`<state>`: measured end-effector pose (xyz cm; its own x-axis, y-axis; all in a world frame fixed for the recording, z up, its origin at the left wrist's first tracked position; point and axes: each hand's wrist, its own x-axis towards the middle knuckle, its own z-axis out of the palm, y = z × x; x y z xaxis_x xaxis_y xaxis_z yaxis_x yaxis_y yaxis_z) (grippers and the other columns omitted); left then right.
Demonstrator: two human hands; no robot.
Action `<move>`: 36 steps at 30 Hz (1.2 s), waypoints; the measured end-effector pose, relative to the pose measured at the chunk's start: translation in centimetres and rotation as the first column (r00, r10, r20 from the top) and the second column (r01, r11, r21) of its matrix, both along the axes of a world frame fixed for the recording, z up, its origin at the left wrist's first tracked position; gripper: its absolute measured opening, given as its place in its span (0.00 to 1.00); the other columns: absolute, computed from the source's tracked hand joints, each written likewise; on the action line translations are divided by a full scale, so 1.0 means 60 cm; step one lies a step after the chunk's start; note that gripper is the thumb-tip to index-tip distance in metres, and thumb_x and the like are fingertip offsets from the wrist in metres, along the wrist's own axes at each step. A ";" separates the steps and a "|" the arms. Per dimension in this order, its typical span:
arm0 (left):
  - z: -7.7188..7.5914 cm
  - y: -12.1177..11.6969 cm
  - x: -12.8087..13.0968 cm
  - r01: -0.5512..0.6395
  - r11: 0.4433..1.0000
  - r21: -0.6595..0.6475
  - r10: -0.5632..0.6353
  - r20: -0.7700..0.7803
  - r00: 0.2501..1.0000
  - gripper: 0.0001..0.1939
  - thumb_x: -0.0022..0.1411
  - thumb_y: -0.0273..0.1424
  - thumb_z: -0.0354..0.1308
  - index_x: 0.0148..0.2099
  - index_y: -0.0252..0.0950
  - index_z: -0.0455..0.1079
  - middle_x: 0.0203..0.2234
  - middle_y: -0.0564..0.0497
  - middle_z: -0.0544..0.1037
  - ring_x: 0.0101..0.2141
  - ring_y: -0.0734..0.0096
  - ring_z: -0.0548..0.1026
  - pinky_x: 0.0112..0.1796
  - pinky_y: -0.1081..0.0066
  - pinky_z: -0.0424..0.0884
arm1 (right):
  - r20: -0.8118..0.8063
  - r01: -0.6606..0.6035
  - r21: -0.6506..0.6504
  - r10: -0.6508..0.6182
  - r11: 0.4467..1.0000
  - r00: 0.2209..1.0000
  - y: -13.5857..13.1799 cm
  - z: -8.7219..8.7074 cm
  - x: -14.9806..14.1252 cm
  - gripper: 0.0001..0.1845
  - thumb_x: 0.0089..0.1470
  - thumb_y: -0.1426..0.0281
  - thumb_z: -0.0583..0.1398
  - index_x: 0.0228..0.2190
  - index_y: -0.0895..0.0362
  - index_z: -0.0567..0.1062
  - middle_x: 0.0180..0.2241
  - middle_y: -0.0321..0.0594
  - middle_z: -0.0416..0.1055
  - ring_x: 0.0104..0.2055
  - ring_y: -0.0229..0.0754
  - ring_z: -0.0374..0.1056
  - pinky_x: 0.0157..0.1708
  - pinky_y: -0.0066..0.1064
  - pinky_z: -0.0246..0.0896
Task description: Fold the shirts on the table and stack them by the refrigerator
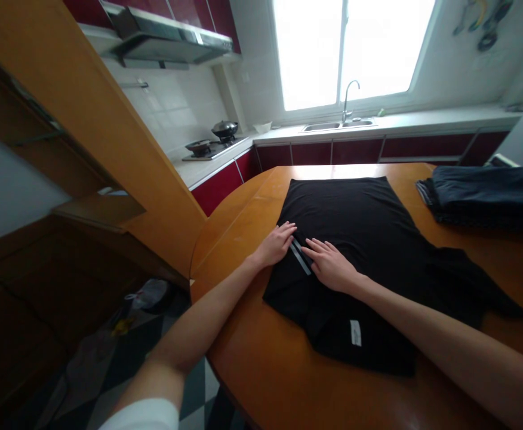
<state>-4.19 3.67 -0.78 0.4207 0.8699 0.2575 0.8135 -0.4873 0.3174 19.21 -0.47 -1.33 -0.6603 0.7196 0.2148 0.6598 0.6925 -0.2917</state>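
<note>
A black shirt point(346, 215) lies spread on the wooden table, its hem toward the window and a white label point(355, 332) near the end closest to me. Its left side is folded inward, and a sleeve with light stripes point(300, 259) rests on top. My left hand point(279, 243) lies flat on the folded left edge, fingers stretched out. Just right of the stripes, my right hand point(331, 263) presses on the cloth with its fingers extended. The other sleeve point(480, 278) stretches out to the right.
A stack of folded dark clothes point(489, 194) sits at the table's right side. The round-edged wooden table point(239, 334) ends at the left, near an orange wooden frame point(122, 161). Beyond are a stove with pans point(219, 143) and a sink point(340, 125) under the window.
</note>
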 end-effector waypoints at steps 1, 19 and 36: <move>-0.002 -0.004 0.007 0.007 0.998 -0.057 -0.010 -0.059 0.998 0.25 0.74 0.37 0.41 0.68 0.36 0.59 0.68 0.45 0.60 0.69 0.60 0.52 0.66 0.53 0.49 | 0.000 0.000 -0.001 0.000 1.000 1.000 0.000 0.000 0.000 0.31 0.59 0.73 0.52 0.63 0.57 0.65 0.68 0.49 0.54 0.71 0.49 0.47 0.68 0.48 0.42; 0.012 0.016 -0.019 -0.215 0.976 0.037 0.209 0.109 0.972 0.23 0.71 0.29 0.42 0.64 0.35 0.66 0.65 0.44 0.65 0.66 0.63 0.59 0.66 0.55 0.49 | -0.007 0.001 -0.006 -0.001 1.000 1.000 -0.003 0.006 -0.002 0.30 0.59 0.72 0.52 0.63 0.57 0.65 0.68 0.48 0.55 0.71 0.48 0.48 0.68 0.47 0.42; 0.000 -0.010 0.017 0.174 0.976 -0.132 -0.198 -0.196 0.960 0.30 0.74 0.45 0.42 0.73 0.41 0.49 0.71 0.46 0.48 0.70 0.57 0.43 0.66 0.51 0.44 | -0.283 0.155 -0.088 -0.174 0.984 0.943 0.009 0.096 0.036 0.17 0.62 0.68 0.55 0.46 0.57 0.79 0.49 0.44 0.78 0.52 0.43 0.72 0.55 0.30 0.62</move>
